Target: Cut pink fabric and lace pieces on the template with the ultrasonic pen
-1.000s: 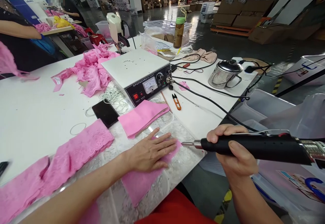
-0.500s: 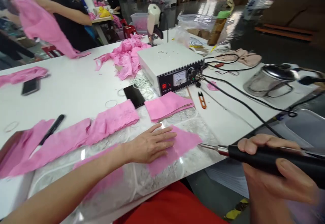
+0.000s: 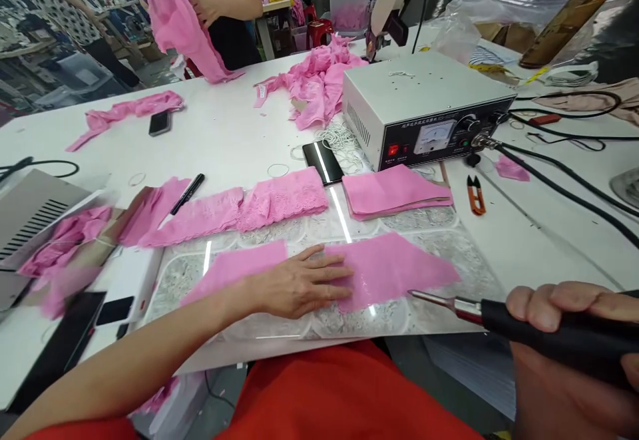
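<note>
A sheer pink fabric piece with a pointed right end lies flat on the marble-patterned sheet. My left hand rests palm down on its left part, fingers stretched out. Beneath and left of that hand lies a second sheer pink piece. In my right hand is a black-handled tool with a thin metal tip, resembling a soldering iron. Its tip is at the lower edge of the pointed piece; whether it touches, I cannot tell. The picture's right edge cuts off part of my right hand.
A grey control box with a meter and cables stands behind the sheet. Nearby are folded pink fabric, a phone, orange thread snips, lace fabric and a black marker. Across the table, a person handles pink fabric.
My view has swung left and down. The tool's tip has shifted from the piece's right point to its lower edge. My left hand still lies flat on the fabric.
</note>
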The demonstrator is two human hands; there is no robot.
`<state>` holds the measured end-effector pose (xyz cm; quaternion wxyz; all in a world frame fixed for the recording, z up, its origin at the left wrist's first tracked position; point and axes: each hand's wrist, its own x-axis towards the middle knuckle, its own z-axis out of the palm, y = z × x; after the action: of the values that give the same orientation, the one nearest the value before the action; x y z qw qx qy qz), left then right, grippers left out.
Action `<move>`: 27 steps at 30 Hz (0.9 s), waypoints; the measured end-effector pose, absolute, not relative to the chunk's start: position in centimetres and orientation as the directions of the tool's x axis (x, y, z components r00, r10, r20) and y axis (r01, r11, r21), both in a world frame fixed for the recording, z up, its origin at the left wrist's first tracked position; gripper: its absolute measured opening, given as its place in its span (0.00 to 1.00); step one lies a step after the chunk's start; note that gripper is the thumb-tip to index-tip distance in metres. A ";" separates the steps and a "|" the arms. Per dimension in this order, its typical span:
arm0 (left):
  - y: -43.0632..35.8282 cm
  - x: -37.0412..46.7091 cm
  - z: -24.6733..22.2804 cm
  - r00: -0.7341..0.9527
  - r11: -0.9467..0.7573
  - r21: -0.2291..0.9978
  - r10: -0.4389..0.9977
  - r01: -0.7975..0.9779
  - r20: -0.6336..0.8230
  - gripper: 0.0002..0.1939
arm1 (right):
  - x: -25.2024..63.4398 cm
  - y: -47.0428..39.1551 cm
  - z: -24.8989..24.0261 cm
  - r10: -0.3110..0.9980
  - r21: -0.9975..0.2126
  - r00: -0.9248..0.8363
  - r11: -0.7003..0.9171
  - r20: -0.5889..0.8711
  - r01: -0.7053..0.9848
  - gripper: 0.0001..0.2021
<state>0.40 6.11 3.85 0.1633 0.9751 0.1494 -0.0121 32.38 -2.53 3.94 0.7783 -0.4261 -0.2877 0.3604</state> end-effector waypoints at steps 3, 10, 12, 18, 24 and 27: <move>6.1 0.2 3.4 0.960 -0.914 0.295 0.266 0.280 -0.088 0.20 | 29.7 -2.9 4.6 0.802 -0.867 0.557 0.419 0.215 -0.270 0.08; 6.0 -0.6 2.8 0.972 -0.936 0.265 0.226 0.233 -0.059 0.23 | 26.2 -3.7 3.8 0.924 -0.856 0.257 0.364 0.282 -0.367 0.12; 6.1 -0.6 2.7 0.975 -0.939 0.265 0.218 0.220 -0.036 0.23 | 25.5 -3.7 3.7 0.934 -0.856 0.211 0.350 0.288 -0.381 0.11; 6.4 -0.7 2.1 0.979 -0.946 0.250 0.200 0.205 -0.045 0.24 | 24.7 -3.9 3.5 0.937 -0.840 0.163 0.351 0.310 -0.415 0.11; 6.4 -0.8 1.6 0.980 -0.954 0.230 0.200 0.193 0.008 0.25 | 25.2 -3.5 4.1 0.895 -0.831 0.274 0.433 0.351 -0.349 0.12; 6.3 -0.9 1.5 0.977 -0.954 0.221 0.213 0.203 0.021 0.25 | 25.8 -3.2 4.7 0.865 -0.846 0.369 0.453 0.340 -0.283 0.11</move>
<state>-0.93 6.34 1.52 0.1093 0.9882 0.1053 0.0221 25.80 -3.23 4.68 0.7472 -0.3551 -0.4101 0.3839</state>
